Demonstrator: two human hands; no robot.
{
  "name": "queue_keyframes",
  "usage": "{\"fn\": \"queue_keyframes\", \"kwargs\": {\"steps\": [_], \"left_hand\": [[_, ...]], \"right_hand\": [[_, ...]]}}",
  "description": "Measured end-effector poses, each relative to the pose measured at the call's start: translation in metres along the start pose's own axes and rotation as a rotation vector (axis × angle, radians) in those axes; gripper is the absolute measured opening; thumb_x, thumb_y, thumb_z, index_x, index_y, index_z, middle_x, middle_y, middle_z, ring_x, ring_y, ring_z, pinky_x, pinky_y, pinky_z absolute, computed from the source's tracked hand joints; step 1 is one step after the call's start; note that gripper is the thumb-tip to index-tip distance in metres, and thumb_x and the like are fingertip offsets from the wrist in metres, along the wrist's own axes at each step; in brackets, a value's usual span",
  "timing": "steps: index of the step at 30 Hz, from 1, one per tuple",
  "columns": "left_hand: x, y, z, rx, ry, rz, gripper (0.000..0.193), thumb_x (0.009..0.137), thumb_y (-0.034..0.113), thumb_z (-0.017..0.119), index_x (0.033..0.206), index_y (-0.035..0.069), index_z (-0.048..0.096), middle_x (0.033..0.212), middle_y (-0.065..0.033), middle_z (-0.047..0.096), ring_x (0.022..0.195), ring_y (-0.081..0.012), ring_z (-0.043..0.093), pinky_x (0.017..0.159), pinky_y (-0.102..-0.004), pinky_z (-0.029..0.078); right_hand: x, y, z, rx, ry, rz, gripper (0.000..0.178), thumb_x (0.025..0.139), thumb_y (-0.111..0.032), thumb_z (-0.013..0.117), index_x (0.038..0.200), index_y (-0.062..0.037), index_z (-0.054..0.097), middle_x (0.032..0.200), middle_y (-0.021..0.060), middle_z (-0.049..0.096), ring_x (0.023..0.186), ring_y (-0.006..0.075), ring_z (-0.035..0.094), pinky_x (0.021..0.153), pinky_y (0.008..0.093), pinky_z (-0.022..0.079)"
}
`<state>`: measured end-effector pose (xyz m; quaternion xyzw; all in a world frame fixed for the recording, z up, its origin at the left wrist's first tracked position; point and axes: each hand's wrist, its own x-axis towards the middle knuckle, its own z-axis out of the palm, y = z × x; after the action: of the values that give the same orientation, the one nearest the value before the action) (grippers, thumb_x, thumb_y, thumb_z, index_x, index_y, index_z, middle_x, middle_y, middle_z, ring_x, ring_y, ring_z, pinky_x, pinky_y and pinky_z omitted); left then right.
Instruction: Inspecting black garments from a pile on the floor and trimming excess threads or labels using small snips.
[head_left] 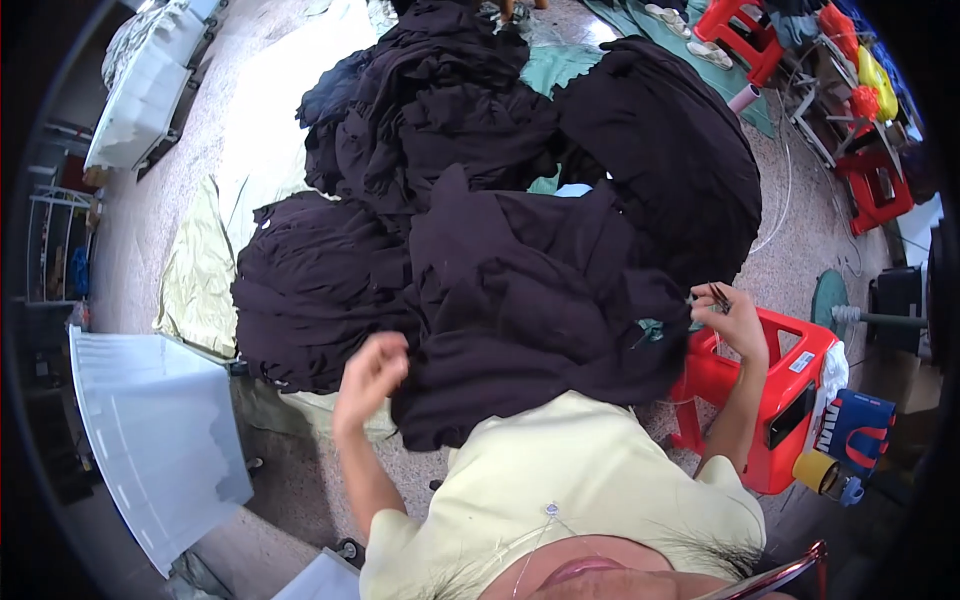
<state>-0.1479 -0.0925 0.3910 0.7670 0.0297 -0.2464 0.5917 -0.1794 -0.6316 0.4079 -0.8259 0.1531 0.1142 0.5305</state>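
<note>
Left hand raised, blurred, fingers loosely curled; cannot tell whether they pinch anything; right hand, elbow bent, grasping a small dark tool near the red stool; dark garment spread between the hands, in front of the pale shirt.

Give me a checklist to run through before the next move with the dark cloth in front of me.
1. Small dark tool in the right hand: ok, held at the fingers.
2. Left hand gripping the dark cloth: cannot tell, blurred near its left side.
3. Dark cloth smooth: not ok, rumpled.
4. Dark cloth apart from the left heap: not ok, they meet.
5. Red stool beside the right arm: ok.
</note>
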Motion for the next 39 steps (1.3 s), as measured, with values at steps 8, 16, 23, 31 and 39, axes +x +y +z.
{"fn": "queue_keyframes", "kwargs": {"steps": [8,16,23,31,39], "left_hand": [[0.123,-0.083,-0.002,-0.385,0.306,-0.600,0.098,0.079,0.070,0.061,0.147,0.005,0.033,0.133,-0.0185,0.051,0.115,-0.0305,0.052,0.097,-0.0474,0.041],[0.086,-0.071,0.032,0.109,0.588,-0.026,0.017,0.087,0.009,0.065,0.100,-0.003,0.068,0.088,-0.0017,0.069,0.076,-0.0104,0.062,0.068,-0.0265,0.048],[0.039,0.077,0.041,-0.767,0.139,0.412,0.015,0.094,0.001,0.056,0.108,0.001,0.060,0.103,-0.0022,0.065,0.092,-0.0076,0.060,0.086,-0.0222,0.046],[0.070,0.073,0.055,0.000,0.372,0.439,0.023,0.078,-0.007,0.059,0.100,-0.001,0.059,0.087,-0.0054,0.065,0.077,-0.0097,0.060,0.073,-0.0236,0.048],[0.020,0.121,0.060,-0.476,-0.247,0.377,0.028,0.076,-0.009,0.068,0.104,-0.005,0.064,0.097,-0.0080,0.065,0.087,-0.0100,0.061,0.080,-0.0238,0.049]], "right_hand": [[0.065,-0.039,0.114,0.107,-0.032,-0.224,0.016,0.089,-0.009,0.065,0.098,0.0036,0.068,0.081,0.0046,0.067,0.074,0.0085,0.063,0.068,0.0232,0.049],[0.153,-0.138,0.221,-0.238,-0.161,-0.756,0.029,0.083,-0.020,0.072,0.104,-0.0018,0.066,0.106,0.0086,0.066,0.097,0.0213,0.065,0.084,0.0300,0.050],[0.199,-0.202,0.289,0.256,-1.183,-0.628,0.087,0.069,-0.059,0.077,0.133,-0.0055,0.053,0.120,0.0062,0.059,0.096,0.0151,0.061,0.086,0.0286,0.047],[0.117,-0.220,0.129,0.345,-0.203,-0.722,0.017,0.077,-0.009,0.077,0.089,-0.0004,0.068,0.080,-0.0013,0.063,0.078,0.0064,0.057,0.073,0.0225,0.046],[-0.015,-0.197,0.008,0.209,0.895,-0.931,0.012,0.092,-0.008,0.062,0.086,0.0034,0.063,0.078,0.0045,0.062,0.072,0.0095,0.057,0.071,0.0217,0.046]]}}
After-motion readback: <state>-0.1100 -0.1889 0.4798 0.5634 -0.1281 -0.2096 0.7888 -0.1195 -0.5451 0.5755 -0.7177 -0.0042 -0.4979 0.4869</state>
